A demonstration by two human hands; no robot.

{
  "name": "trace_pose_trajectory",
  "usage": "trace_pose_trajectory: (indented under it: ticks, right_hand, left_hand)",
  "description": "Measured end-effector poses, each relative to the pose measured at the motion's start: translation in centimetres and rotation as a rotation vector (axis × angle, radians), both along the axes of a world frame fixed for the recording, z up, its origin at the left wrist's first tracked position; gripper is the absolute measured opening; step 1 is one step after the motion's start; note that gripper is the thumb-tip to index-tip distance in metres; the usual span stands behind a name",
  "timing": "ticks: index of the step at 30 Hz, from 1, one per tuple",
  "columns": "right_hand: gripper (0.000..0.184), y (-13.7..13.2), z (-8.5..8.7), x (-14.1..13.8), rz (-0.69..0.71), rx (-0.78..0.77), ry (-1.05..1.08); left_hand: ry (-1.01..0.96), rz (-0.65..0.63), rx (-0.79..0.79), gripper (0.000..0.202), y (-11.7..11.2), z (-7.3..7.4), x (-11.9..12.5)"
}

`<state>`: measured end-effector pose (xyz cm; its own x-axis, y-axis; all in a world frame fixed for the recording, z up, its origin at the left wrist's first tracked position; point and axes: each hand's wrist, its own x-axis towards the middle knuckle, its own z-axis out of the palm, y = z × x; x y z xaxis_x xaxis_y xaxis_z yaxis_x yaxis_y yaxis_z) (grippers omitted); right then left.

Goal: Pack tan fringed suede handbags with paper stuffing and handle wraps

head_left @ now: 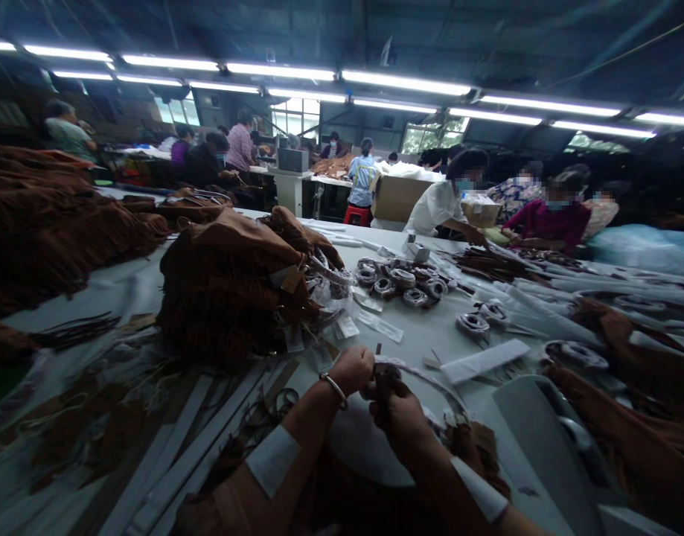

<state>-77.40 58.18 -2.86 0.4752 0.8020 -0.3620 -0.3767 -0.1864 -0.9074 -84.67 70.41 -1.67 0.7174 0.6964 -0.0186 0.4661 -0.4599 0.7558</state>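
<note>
My left hand, with a metal bangle on its wrist, is closed near the table's front middle. My right hand is closed right beside it. Both grip a thin wrapped strap that curves off to the right over the white table. A dark end piece sticks up between the two hands. White bands sit on both forearms.
A heap of brown fringed bags stands just behind my hands, more brown fringe lies at the left. Coiled wrapped straps lie mid-table. White strips and brown bags lie at the right. Other people work across the table.
</note>
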Motion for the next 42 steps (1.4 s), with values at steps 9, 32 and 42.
trace_pose_trajectory:
  ticks: [9, 32, 42]
  right_hand:
    - [0.019, -2.5, 3.3, 2.9, 0.283, 0.224, -1.112]
    - [0.015, 2.5, 4.3, 6.6, 0.338, 0.020, -0.911]
    - [0.029, 3.0, 4.1, 9.5, 0.585, -0.094, -0.725]
  left_hand:
    - [-0.142, 0.122, -0.113, 0.031, -0.6, 0.6, 0.2]
    - [-0.076, -0.367, -0.312, 0.036, -0.8, 1.9, -1.8]
    - [-0.088, -0.251, -0.307, 0.034, -1.1, 1.3, -1.3]
